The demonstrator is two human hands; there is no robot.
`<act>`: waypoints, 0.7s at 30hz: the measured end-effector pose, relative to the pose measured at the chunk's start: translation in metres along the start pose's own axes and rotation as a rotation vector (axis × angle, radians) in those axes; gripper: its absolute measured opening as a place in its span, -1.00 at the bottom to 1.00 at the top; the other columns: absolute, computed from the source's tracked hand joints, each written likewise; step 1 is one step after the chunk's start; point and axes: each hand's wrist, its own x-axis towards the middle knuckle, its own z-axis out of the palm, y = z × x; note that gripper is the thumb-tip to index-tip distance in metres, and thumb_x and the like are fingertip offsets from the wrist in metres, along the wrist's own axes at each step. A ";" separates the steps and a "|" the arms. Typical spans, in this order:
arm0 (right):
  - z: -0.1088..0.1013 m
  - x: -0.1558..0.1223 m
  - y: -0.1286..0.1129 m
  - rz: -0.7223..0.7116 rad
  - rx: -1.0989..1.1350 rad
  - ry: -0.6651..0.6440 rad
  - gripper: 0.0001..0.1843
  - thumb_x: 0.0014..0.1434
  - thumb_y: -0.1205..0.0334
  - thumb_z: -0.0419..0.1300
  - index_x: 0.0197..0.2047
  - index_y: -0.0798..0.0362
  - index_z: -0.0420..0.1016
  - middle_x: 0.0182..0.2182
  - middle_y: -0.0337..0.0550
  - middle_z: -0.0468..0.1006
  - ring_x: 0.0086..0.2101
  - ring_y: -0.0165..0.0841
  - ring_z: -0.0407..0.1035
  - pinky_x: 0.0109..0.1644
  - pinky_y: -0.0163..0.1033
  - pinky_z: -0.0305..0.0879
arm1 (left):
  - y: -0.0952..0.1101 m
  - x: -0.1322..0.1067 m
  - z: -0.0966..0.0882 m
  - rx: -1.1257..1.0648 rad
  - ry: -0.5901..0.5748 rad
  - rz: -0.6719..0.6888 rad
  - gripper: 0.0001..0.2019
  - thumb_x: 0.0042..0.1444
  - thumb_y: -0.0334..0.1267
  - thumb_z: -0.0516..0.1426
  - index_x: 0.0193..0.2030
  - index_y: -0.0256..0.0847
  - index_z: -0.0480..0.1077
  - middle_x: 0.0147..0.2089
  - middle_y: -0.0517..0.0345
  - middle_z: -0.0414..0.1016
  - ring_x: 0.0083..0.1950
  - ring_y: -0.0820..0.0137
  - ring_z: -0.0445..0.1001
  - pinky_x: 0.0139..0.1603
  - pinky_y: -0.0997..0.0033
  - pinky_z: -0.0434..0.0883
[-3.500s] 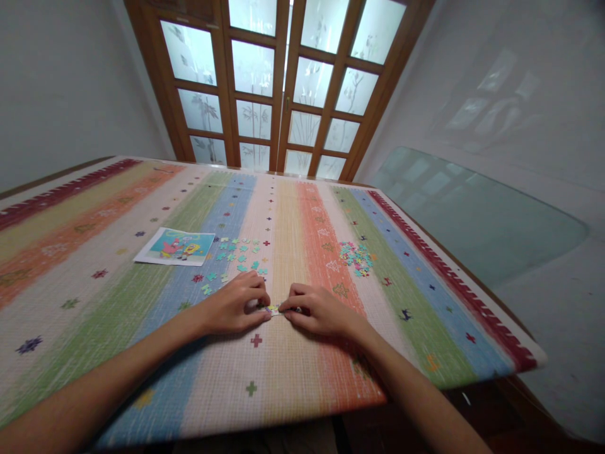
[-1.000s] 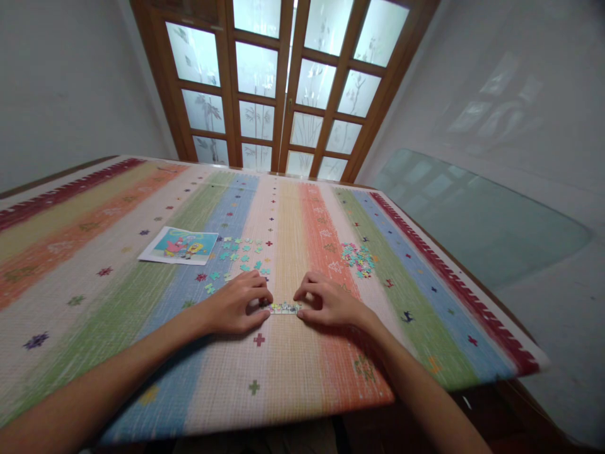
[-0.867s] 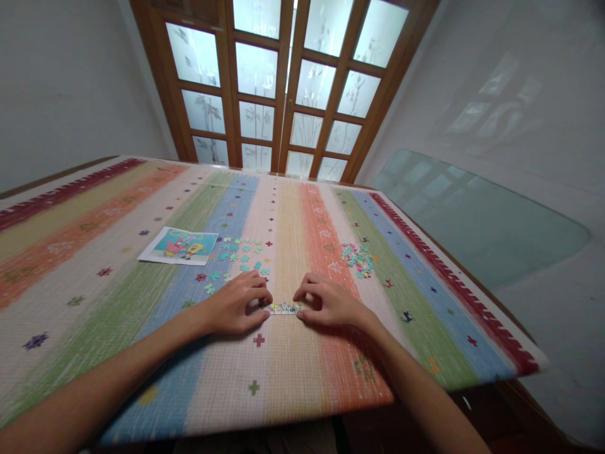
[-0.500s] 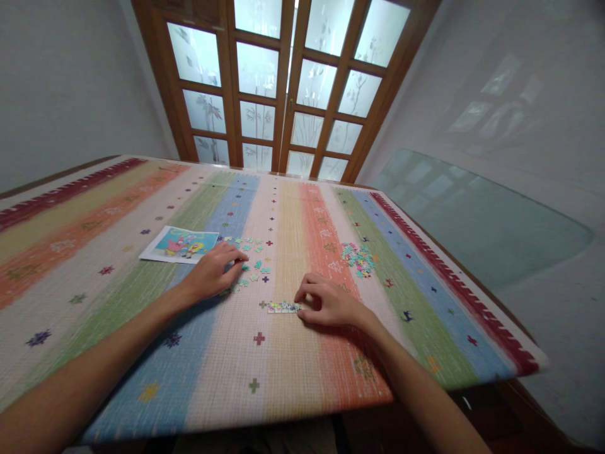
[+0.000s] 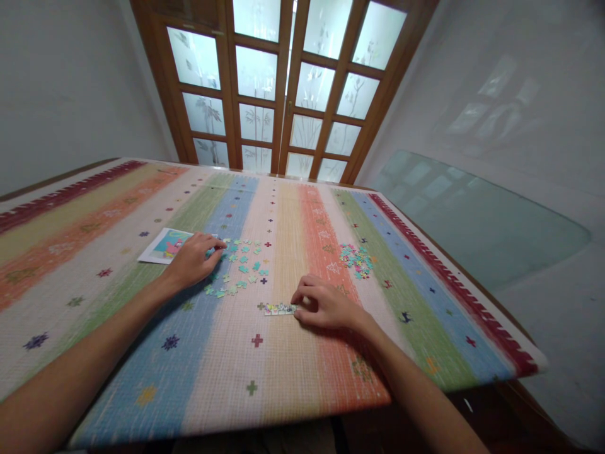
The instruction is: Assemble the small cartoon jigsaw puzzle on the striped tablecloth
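Note:
My left hand (image 5: 196, 257) reaches over the edge of a picture card (image 5: 158, 251), its thumb and index finger pinched together beside loose turquoise puzzle pieces (image 5: 243, 259). Whether a piece sits between those fingertips I cannot make out. Lower and to the right, my right hand (image 5: 326, 302) is closed at the right end of a joined strip of puzzle pieces (image 5: 278, 309), thumb on the near side and index finger on the far side. The hand hides that end of the strip.
A heap of mixed puzzle pieces (image 5: 357, 260) lies right of my right hand. Everything rests on a striped tablecloth (image 5: 227, 366). Beyond the table stands a wooden door with frosted panes (image 5: 258, 120); a pale glass panel (image 5: 472, 208) is at the right wall.
My left hand has moved left, from over the loose pieces to over the picture card, uncovering more pieces and hiding more of the card. My right hand stays at the strip.

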 end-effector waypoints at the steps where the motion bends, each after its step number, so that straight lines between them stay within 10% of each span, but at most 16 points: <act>1: 0.000 0.000 0.000 0.003 0.002 0.002 -0.91 0.11 0.36 0.29 -0.27 0.03 0.54 -0.28 -0.16 0.45 -0.24 -0.30 0.36 -0.12 -0.17 0.31 | 0.001 0.000 0.000 -0.003 -0.007 0.009 -0.75 0.27 -0.13 0.04 -0.21 -0.15 0.52 -0.17 0.00 0.60 -0.04 0.12 0.48 0.14 -0.01 0.42; 21: -0.002 -0.001 0.004 0.004 -0.008 -0.006 -0.88 0.08 0.38 0.28 -0.26 0.03 0.54 -0.29 -0.17 0.44 -0.22 -0.29 0.37 -0.11 -0.18 0.32 | 0.047 -0.014 0.018 -0.133 -0.218 0.226 -0.74 0.31 -0.11 0.11 -0.12 -0.14 0.60 -0.15 0.04 0.53 -0.06 0.20 0.44 0.03 0.15 0.33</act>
